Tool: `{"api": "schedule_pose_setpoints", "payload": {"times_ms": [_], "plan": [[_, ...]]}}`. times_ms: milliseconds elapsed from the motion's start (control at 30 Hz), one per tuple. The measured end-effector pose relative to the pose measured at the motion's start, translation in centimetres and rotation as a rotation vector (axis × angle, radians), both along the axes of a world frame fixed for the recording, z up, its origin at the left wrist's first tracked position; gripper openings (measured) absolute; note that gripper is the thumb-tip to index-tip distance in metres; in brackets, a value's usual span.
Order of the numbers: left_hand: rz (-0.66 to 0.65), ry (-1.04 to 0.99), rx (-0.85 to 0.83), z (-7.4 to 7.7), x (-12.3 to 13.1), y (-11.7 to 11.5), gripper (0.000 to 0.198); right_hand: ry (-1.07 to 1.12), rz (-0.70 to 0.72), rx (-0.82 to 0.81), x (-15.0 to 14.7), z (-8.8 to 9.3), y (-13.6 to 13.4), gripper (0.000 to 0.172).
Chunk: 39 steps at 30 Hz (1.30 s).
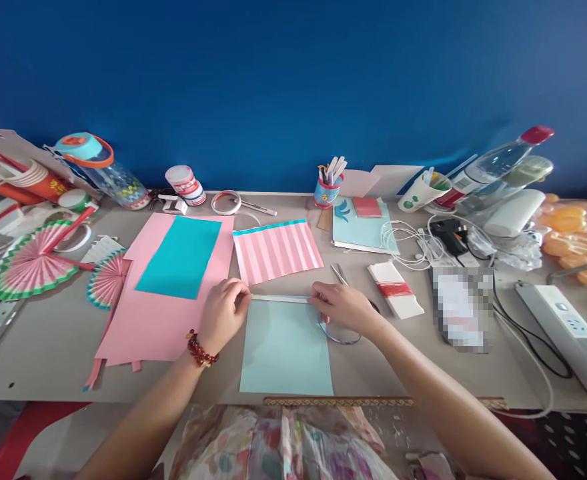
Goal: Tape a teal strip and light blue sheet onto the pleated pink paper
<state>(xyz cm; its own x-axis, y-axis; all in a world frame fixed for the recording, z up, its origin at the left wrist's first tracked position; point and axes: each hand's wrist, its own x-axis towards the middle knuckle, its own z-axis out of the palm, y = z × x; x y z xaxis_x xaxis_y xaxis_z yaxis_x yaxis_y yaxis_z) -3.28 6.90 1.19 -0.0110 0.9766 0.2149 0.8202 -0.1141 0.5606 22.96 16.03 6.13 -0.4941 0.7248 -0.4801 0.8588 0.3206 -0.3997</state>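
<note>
Pale blue paper [287,350], one flat sheet, on the grey table [473,373] directly before the person. A narrow white band [279,299] runs along its far edge, apparently a turned-over fold. Left hand [225,312]: thumb and fingertips drawn together in a narrow pinch at the band's left end. Right hand [342,309]: fingers curled closely on the right end, contact partly hidden; scissors [342,275] lie partly under it. Pleated pink paper [278,255] just beyond.

Handling estimate: very light, stiff enough to keep a crease, easily dented or torn. Likely best hold: fingertips at both ends of the band, light even pressure, mid-sheet left alone.
</note>
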Motion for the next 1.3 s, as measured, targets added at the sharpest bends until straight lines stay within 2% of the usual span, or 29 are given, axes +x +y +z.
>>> {"api": "schedule_pose_setpoints", "payload": {"times_ms": [700,1300], "plan": [[0.001,0.052,-0.016,0.15,0.19,0.42,0.011,-0.019,-0.068,-0.033,-0.29,-0.68,0.63,0.021],[0.009,0.075,-0.026,0.14,0.31,0.43,0.012,-0.032,-0.069,-0.037,-0.35,-0.60,0.75,0.020]]}}
